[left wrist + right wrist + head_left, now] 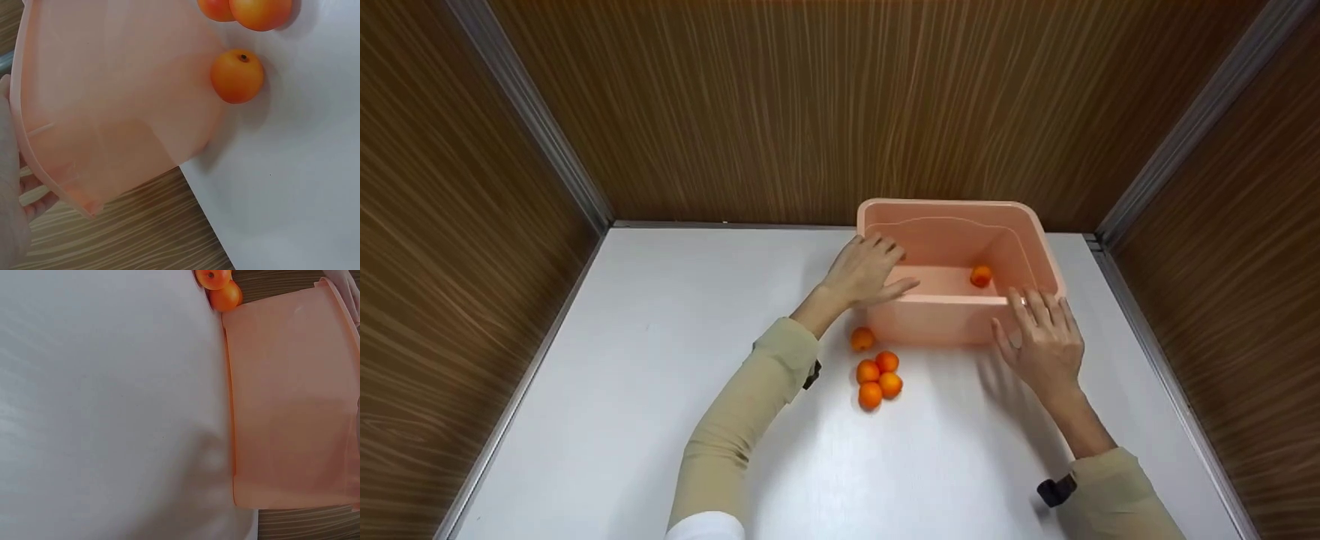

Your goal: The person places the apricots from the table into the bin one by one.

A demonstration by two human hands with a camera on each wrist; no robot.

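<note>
A pink plastic tub (937, 319) stands at the back right of the white table, with one orange (980, 276) inside it. My left hand (877, 266) lies over the tub's near-left corner, fingers hooked over the rim and thumb along the front edge. In the left wrist view those fingers (34, 197) show through the translucent tub (112, 101). My right hand (1031, 319) is at the near-right corner, its straight fingers touching the front wall. Several oranges (877, 379) lie on the table just in front of the tub, one orange (237, 76) against its wall.
Wood-grain walls close in the white table (660, 390) at the back and on both sides, with metal trim in the corners. The tub (292, 399) sits close to the back wall. Both arms wear beige sleeves.
</note>
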